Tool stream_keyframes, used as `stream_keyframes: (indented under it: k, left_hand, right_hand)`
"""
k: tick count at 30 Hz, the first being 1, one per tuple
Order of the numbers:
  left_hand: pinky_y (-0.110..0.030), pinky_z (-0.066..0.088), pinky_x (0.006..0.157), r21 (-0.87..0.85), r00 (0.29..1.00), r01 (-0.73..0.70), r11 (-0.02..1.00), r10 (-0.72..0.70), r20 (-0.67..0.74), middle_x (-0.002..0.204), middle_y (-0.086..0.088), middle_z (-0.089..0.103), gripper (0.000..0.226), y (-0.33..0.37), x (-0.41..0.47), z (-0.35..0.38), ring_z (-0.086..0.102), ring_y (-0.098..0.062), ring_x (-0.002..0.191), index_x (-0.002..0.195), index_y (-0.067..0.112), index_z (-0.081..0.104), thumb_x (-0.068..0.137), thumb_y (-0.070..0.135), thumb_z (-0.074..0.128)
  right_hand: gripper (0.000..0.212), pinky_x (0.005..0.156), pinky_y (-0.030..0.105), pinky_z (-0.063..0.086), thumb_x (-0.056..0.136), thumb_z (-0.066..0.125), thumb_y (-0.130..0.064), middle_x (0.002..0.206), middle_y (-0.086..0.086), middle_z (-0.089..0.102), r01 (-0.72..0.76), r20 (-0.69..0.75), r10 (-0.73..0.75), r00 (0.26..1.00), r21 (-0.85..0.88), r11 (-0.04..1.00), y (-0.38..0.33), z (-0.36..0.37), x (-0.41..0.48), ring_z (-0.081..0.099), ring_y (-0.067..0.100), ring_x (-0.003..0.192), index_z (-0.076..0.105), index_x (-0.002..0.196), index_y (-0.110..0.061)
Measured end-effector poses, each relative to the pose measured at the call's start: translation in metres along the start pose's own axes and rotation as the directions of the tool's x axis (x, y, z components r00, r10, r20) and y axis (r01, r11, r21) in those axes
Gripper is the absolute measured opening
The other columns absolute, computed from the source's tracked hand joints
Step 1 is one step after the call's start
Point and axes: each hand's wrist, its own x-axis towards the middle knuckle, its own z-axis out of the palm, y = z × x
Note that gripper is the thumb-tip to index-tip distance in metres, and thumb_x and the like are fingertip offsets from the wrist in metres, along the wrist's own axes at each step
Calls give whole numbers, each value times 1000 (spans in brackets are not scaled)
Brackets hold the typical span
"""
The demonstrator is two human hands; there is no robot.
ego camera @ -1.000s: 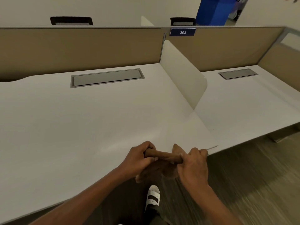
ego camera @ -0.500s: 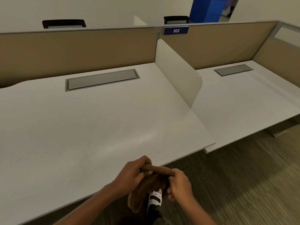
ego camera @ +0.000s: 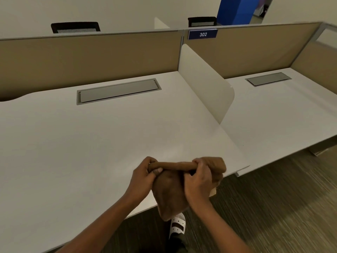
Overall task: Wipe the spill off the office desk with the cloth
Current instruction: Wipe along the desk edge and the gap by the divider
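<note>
Both hands, the left hand (ego camera: pixel 144 175) and the right hand (ego camera: pixel 197 181), gripped a rolled brown cloth (ego camera: pixel 170 193) above the near edge of the white surface (ego camera: pixel 73 143).

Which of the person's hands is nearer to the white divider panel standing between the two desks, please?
The right. The right hand grips the cloth at the desk's front edge, below the divider panel. The left hand holds the cloth's other end, further to the left.

soft brown fabric cloth (ego camera: pixel 169 194): plain brown
flat white office desk (ego camera: pixel 91 143): white
fabric partition panel (ego camera: pixel 91 59): tan
rectangular number sign (ego camera: pixel 202 34): blue, white digits
perforated shoe (ego camera: pixel 176 225): white, brown
</note>
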Motion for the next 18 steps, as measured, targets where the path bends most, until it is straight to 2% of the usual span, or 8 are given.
stream_keyframes:
  k: [3,6,8,11,15,18]
  left_hand:
    - [-30,54,60,248,993,122,961,-119,-27,83,3,64,6,-22,24,2,61,-13,75,88,22,54,92,19,56]
    - [-31,52,63,440,996,83,894,-93,2,82,-3,64,6,-43,36,5,60,-17,74,89,16,51,96,16,51]
    - [-32,51,64,481,997,68,874,-80,5,81,-3,64,8,-52,40,2,60,-17,72,89,14,51,96,18,50]
    - [-32,49,61,493,997,50,869,-76,33,76,-2,63,10,-59,37,0,59,-16,69,86,15,50,96,17,51]
    - [-26,46,59,466,993,74,882,-106,43,74,1,62,11,-62,26,-2,58,-11,67,83,18,50,93,15,53]
    - [-21,43,57,462,990,69,884,-116,75,71,5,61,14,-66,16,-5,57,-7,67,80,21,49,92,16,56]
  right_hand:
    - [38,87,34,44,89,52,-27,112,9,54,121,251,-45,967,-299,947,18,41,19,48,22,102,47,125,-15]
    - [48,103,38,37,95,42,-38,132,16,48,243,419,-40,907,-443,863,40,69,24,41,30,121,41,134,-12]
    - [47,108,43,33,95,41,-41,135,17,47,249,418,-36,908,-469,847,44,76,22,40,33,126,42,132,-13]
    - [41,110,51,29,91,41,-42,126,17,54,282,385,-81,920,-503,817,43,78,15,46,36,119,49,120,-14]
    - [44,112,55,24,89,41,-46,124,15,52,295,422,-50,905,-541,787,39,70,2,44,35,119,49,118,-14]
    - [37,107,59,32,83,52,-38,114,16,58,284,394,-43,918,-579,765,38,63,-14,51,36,112,56,108,-11]
